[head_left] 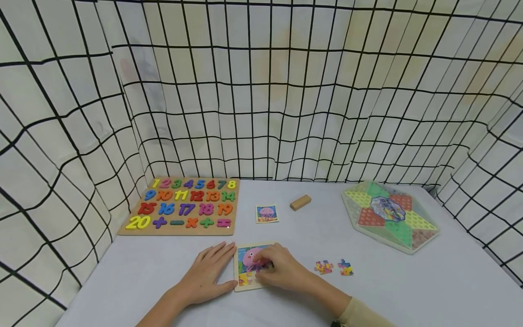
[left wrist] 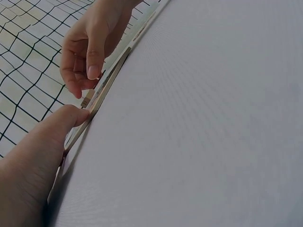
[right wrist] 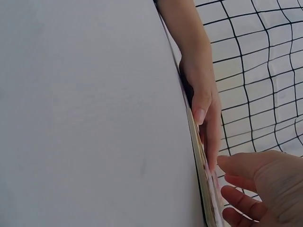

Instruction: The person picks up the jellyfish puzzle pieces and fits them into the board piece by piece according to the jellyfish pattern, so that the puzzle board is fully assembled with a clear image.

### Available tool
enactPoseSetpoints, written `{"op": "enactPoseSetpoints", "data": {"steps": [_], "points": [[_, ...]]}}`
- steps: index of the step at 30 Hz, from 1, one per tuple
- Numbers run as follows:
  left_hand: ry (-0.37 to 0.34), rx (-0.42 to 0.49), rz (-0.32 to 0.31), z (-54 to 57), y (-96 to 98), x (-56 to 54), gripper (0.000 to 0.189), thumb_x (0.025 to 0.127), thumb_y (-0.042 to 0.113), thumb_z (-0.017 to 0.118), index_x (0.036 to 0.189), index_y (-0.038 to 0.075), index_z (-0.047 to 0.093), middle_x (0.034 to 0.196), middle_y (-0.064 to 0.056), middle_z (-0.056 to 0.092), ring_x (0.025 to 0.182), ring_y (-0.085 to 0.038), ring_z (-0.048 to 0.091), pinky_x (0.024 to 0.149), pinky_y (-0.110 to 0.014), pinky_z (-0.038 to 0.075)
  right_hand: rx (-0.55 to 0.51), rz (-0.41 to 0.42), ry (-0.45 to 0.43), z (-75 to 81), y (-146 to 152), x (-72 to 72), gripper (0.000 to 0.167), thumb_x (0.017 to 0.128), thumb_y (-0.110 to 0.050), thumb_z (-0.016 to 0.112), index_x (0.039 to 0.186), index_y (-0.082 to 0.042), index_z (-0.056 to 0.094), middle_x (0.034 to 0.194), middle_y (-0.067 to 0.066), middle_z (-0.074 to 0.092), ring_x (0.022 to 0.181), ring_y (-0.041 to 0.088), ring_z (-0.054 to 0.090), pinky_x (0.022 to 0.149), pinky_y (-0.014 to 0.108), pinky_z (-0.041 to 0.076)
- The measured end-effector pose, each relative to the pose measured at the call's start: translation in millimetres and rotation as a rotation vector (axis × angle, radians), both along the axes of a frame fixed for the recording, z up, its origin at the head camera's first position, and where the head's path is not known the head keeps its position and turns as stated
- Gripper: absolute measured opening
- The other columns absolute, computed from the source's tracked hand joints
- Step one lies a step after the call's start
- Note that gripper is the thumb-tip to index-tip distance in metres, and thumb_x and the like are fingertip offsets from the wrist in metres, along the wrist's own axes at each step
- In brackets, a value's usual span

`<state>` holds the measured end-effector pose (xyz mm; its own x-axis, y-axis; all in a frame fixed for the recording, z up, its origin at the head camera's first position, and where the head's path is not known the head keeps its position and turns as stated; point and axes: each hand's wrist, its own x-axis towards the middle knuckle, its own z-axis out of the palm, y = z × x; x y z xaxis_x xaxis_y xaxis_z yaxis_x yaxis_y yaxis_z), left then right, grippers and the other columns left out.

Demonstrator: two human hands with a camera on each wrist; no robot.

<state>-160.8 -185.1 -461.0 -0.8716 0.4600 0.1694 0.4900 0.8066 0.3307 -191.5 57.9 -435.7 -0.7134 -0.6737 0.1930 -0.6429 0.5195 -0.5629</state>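
In the head view a small wooden jigsaw tray [head_left: 242,288] with a pink octopus picture lies before me. My left hand [head_left: 210,273] rests palm down at its left, fingers straight, the thumb tip at the tray's lower left edge. In the left wrist view that thumb [left wrist: 75,116] lies along the tray's edge. My right hand [head_left: 282,269] is bent over the tray's right half and hides part of the picture. Its thumb and fingertips [right wrist: 232,191] stand a little apart in the right wrist view; I cannot tell whether a piece is between them.
Two loose jigsaw pieces [head_left: 324,267] lie right of the tray. Behind it are a small octopus picture card [head_left: 267,213] and a wooden block [head_left: 300,202]. A number board [head_left: 180,231] stands back left, a star-patterned game board [head_left: 390,215] back right. Black netting [head_left: 261,100] surrounds the table.
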Motion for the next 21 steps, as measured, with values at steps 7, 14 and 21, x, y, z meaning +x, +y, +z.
{"op": "enactPoseSetpoints", "data": {"steps": [7, 14, 21], "points": [[-0.019, -0.007, 0.030, 0.8, 2.4, -0.2, 0.085, 0.079, 0.070, 0.045, 0.141, 0.012, 0.036, 0.147, -0.003, 0.031, 0.135, -0.026, 0.023, 0.103, -0.052, 0.020, -0.010, -0.009, 0.023, 2.6, 18.4, -2.4, 0.027, 0.078, -0.020, 0.072, 0.103, -0.013, 0.064, 0.094, -0.008, 0.059, 0.090, 0.007, 0.047, 0.081, 0.025, 0.042], [-0.008, -0.004, 0.033, -0.4, 3.2, -0.3, 0.087, 0.078, 0.072, 0.045, 0.141, 0.011, 0.037, 0.147, -0.003, 0.032, 0.135, -0.026, 0.023, 0.103, -0.051, 0.020, -0.007, -0.040, 0.050, 1.0, 39.4, -4.8, 0.030, 0.079, -0.019, 0.072, 0.106, -0.011, 0.062, 0.099, -0.005, 0.060, 0.094, 0.009, 0.050, 0.083, 0.028, 0.043], [-0.019, -0.022, 0.036, -1.2, 2.6, -1.2, 0.090, 0.077, 0.074, 0.043, 0.142, 0.013, 0.036, 0.147, -0.001, 0.030, 0.136, -0.024, 0.021, 0.104, -0.050, 0.019, 0.031, -0.089, 0.062, 0.6, 61.9, -7.2, 0.031, 0.078, -0.017, 0.073, 0.106, -0.012, 0.062, 0.099, -0.005, 0.059, 0.094, 0.011, 0.050, 0.082, 0.032, 0.043]]}}
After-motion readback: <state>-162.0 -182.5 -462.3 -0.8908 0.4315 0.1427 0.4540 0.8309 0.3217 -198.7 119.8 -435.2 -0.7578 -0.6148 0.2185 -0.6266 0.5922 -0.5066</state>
